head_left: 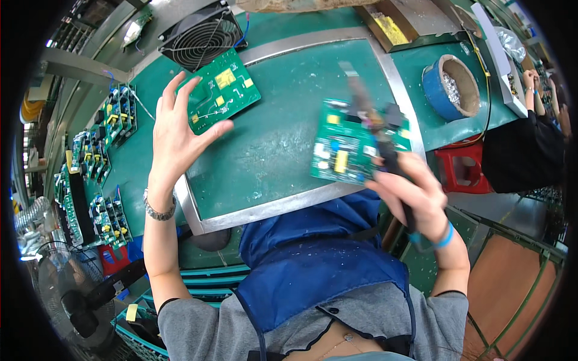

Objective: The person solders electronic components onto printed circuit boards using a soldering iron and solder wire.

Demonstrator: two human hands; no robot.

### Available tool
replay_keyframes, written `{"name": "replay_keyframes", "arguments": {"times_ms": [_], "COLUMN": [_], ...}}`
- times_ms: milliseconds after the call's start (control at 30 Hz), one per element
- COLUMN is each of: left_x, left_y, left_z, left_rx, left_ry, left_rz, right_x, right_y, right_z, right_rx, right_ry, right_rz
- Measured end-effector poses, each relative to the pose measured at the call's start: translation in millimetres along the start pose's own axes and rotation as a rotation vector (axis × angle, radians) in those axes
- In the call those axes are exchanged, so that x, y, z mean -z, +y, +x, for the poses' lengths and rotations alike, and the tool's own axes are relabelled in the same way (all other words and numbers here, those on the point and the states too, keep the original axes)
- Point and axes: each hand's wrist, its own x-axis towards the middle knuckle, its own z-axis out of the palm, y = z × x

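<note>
Gripping a flat green circuit board (355,144) with clamped fingers, the right hand (409,192) lifts it; the left hand (177,129), fingers spread, hovers beside another rectangular board (223,90)

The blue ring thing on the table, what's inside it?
Inside the blue ring, a roll of tape lying flat, sits a heap of shiny silvery bits. The heap covers whatever lies below it, so the bottom cannot be seen.

Bright even light, fisheye-bent edges, dark corners, motion-blurred right hand (415,189).
</note>
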Motion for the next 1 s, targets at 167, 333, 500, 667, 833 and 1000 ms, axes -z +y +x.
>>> {"name": "replay_keyframes", "arguments": {"times_ms": [167, 333, 500, 667, 833, 1000], "left_x": [-4, -3, -31, -41, -32, -27], "left_y": [31, 61, 101, 104, 99, 114], "left_z": [-8, -7, 15, 31, 23, 20], "left_rx": [0.012, -0.240, -0.538, -0.700, -0.581, -0.515], "left_ry": [-0.090, -0.125, -0.182, -0.274, -0.353, -0.393], "left_rz": [-0.335, -0.383, -0.358, -0.304, -0.182, -0.279], "right_x": [-58, -57, -62, -63, -63, -63], "right_y": [22, 14, 15, 14, 12, 14], "right_z": [0, -16, -30, -35, -32, -29], "right_rx": [0.057, -0.131, -0.282, -0.377, -0.419, -0.405], "right_ry": [0.007, 0.170, 0.317, 0.304, 0.312, 0.311], "right_rz": [0.116, 0.134, 0.036, 0.092, 0.164, 0.195]}}
